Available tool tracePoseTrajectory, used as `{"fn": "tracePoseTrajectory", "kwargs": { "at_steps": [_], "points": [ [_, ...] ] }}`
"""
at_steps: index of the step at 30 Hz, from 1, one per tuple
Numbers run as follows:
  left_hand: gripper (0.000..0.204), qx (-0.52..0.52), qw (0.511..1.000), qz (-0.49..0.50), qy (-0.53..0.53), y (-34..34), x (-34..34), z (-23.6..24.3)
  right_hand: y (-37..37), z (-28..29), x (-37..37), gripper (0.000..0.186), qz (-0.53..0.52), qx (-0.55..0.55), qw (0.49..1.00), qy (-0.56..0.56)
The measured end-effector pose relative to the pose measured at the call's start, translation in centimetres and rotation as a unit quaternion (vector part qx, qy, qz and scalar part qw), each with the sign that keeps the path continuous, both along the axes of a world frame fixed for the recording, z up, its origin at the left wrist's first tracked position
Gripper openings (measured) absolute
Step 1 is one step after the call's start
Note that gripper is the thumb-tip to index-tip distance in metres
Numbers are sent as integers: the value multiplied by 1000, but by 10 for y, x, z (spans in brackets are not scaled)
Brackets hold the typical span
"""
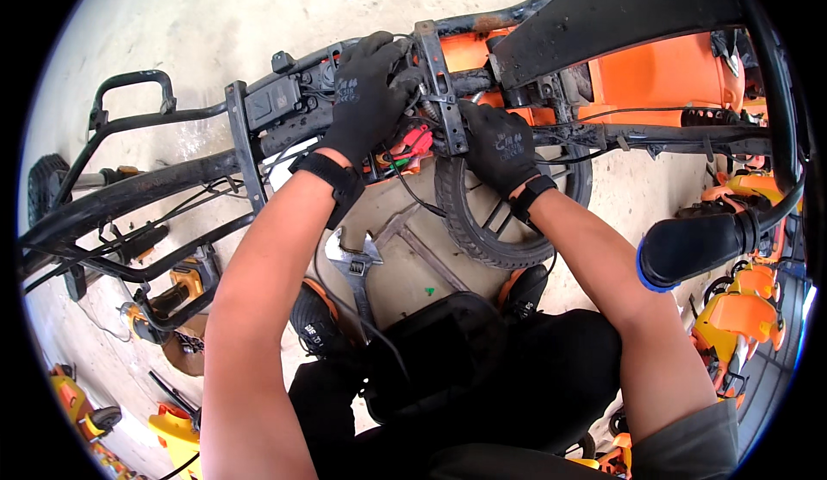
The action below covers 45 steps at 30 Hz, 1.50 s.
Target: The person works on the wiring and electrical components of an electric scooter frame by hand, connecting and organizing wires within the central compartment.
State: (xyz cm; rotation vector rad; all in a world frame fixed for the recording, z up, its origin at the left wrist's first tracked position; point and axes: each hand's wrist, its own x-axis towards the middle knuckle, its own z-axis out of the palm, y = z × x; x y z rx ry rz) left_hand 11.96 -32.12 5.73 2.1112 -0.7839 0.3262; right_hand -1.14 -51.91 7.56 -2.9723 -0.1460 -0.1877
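A black scooter frame lies stretched across in front of me, with an upright slotted crossbar in its middle. My left hand, in a black glove, reaches over the frame just left of this bar. Its fingers curl down among the parts by a small metal spring; what they grip is hidden. On the bar's right side is my right hand, gloved too, above the tyre of a wheel. Its fingers are bent inward, and I cannot make out what they hold. Red connectors or wires show below the left hand.
On the floor between my shoes lie an adjustable wrench and a hammer. An orange body panel is behind the frame at right, near a black handlebar grip. A yellow power tool stands at left.
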Motion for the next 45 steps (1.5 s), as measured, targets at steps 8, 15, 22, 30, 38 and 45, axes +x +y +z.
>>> {"fn": "tracePoseTrajectory", "kwargs": {
  "at_steps": [8, 15, 22, 30, 38, 45],
  "points": [
    [58, 83, 996, 29, 11, -2, 18, 10, -2, -2, -1, 42, 5, 6, 1000, 5],
    [57, 60, 996, -37, 58, 3, 31, 2, 2, 3, -1, 42, 2, -7, 1000, 15],
    [55, 56, 978, -81, 186, 6, 42, 12, -1, 2, 0, 43, 4, 5, 1000, 18],
    [56, 137, 979, -45, 144, -4, 60, 9, 2, 3, 0, 34, 4, 7, 1000, -1],
    [56, 78, 992, -94, 22, 16, 34, 12, -2, -7, -3, 40, 0, 22, 1000, -3],
    [85, 275, 954, -64, -99, 32, -3, -5, 4, 6, 2, 42, 6, 22, 1000, 15]
  ]
}}
